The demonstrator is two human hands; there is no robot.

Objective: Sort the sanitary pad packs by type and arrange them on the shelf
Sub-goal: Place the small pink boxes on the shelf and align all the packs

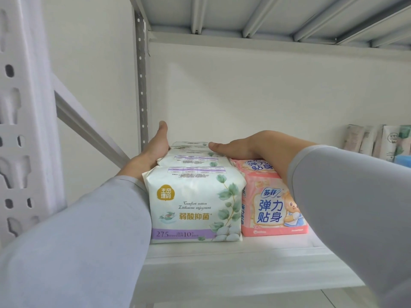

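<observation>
A row of white sanitary pad packs with green leaves and a purple band stands one behind another on the white shelf board. Right beside them stands a row of pink packs with blue lettering. My left hand lies flat against the left side of the white row, fingers straight. My right hand rests palm down across the tops of the rear white and pink packs. Neither hand closes around a pack. The rear packs are mostly hidden.
A perforated grey upright stands at the back left corner, a white one near left. The upper shelf's underside is close overhead. Several tubes and packets stand at the far right by the wall.
</observation>
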